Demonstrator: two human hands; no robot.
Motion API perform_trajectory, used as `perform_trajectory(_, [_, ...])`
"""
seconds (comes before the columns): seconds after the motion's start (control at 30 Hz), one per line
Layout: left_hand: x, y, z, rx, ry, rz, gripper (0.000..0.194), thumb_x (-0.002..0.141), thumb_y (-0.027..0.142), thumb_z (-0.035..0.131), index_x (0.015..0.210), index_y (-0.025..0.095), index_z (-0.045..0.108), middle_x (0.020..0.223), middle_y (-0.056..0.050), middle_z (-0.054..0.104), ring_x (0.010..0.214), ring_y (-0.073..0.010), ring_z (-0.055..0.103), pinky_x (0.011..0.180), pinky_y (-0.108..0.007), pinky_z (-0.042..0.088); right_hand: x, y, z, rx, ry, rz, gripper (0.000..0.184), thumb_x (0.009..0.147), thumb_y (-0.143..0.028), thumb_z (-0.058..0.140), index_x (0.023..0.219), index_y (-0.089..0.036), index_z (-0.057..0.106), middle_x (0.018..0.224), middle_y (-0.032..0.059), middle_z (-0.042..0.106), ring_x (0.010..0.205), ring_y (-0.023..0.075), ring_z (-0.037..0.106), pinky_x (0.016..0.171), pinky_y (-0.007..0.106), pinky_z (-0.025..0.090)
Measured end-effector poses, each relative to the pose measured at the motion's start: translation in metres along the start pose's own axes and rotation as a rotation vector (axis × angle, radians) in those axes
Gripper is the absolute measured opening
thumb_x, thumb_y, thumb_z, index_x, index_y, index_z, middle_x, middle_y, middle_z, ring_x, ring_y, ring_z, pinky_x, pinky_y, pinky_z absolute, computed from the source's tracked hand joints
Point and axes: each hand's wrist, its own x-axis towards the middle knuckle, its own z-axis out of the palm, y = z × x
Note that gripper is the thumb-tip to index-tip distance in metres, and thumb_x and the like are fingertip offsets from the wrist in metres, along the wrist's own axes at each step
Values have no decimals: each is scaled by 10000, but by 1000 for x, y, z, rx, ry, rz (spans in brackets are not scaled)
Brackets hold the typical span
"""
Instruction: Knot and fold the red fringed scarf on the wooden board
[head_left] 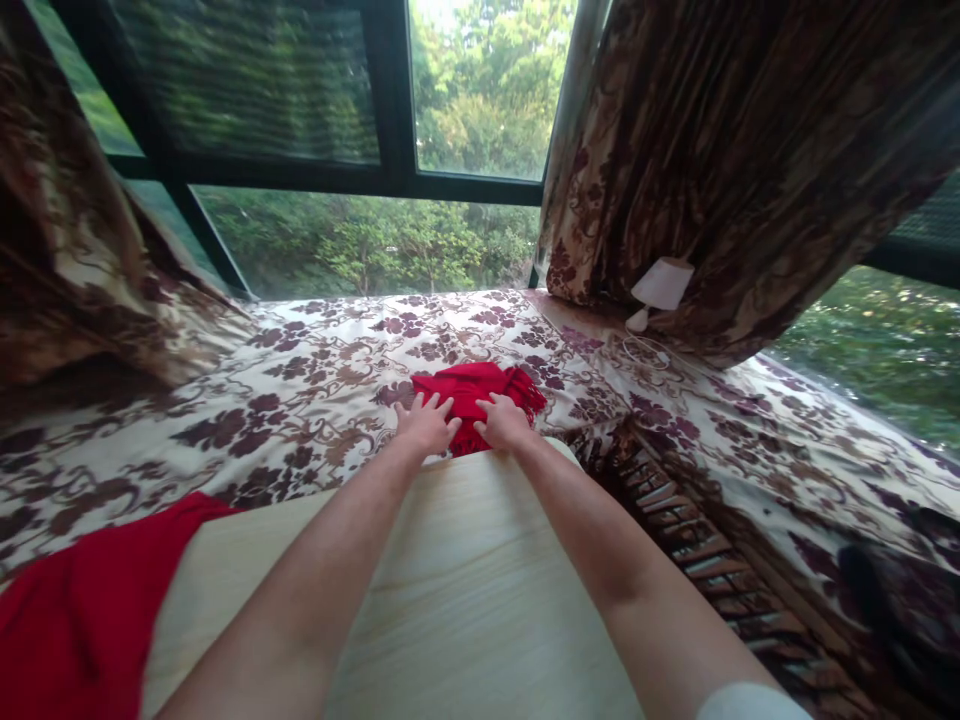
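Left hand (428,427) and right hand (505,422), fingers (445,408) splayed apart, meet the red fringed cloth (471,379): soft, probably light, best pinched by its side edges!

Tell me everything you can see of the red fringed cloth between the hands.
The red cloth looks like soft woven fabric, with stringy fringe at its right end. It lies rumpled on the flowered cover, beyond the pale board. The left hand and right hand reach over its near part, fingers spread; firm contact is unclear.
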Motion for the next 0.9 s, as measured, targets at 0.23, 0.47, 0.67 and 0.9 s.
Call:
perform_trajectory(0.23, [-99, -9, -7, 13, 94, 5, 644, 956, 597, 293, 1549, 356, 362, 1643, -45, 298, 1524, -360, 176, 1149, -727, 95, -86, -49, -13, 74, 140, -88, 578, 910, -473, 581, 1445, -257, 541, 1544, 129, 445, 1417, 289, 384, 1134, 429, 344])
perform_trajectory(0.47, [-204, -23, 3, -53, 136, -81, 629, 981, 526, 314, 1582, 344, 281, 1655, -32, 266, 1536, -317, 142, 1171, -686, 116, -170, -91, -10, 139, 162, -186, 592, 920, -449, 581, 1469, -236, 518, 1543, 139, 446, 1412, 286, 399, 1139, 414, 342])
perform_trajectory(0.67, [-292, -41, 12, -104, 216, -164, 632, 986, 528, 311, 1585, 330, 280, 1650, -32, 283, 1536, -309, 152, 1193, -644, 128, -229, -127, 8, 183, 163, -314, 582, 921, -400, 596, 1467, -214, 524, 1542, 156, 445, 1414, 281, 399, 1140, 407, 342])
perform_trajectory(0.9, [-361, -83, 14, -53, 345, -337, 669, 967, 530, 349, 1578, 262, 316, 1642, -71, 301, 1526, -312, 185, 1207, -584, 173, -272, -177, 30, 188, 105, -414, 550, 926, -383, 583, 1443, -199, 546, 1518, 129, 485, 1381, 257, 440, 1135, 378, 340])
